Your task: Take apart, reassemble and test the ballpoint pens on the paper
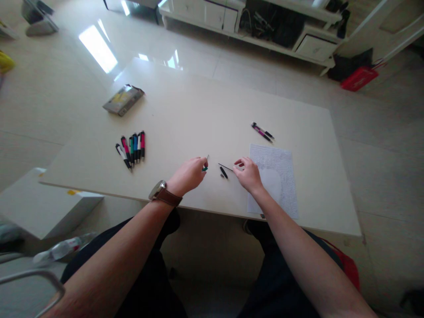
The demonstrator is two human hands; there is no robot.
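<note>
My left hand [192, 171] is closed on a green pen barrel [205, 168], most of it hidden by the fingers; a thin metallic bit sticks up beside the fingertips. Between thumb and fingers of my right hand [247, 173] is a thin dark pen refill [225, 167], its free end pointing left. Below the refill lies a black pen grip [224, 172] on the white table [198, 115], with a small grey piece [222, 176] beside it. Under my right wrist and forearm is a sheet of paper [287, 185] covered in writing around a blank round patch.
Several click pens [134, 148] lie side by side at the left. A purple pen and a black one form a pair of pens [263, 132] beyond the paper. Farther left sits a grey box [123, 100]. A plastic bottle [62, 248] lies below the table's left edge.
</note>
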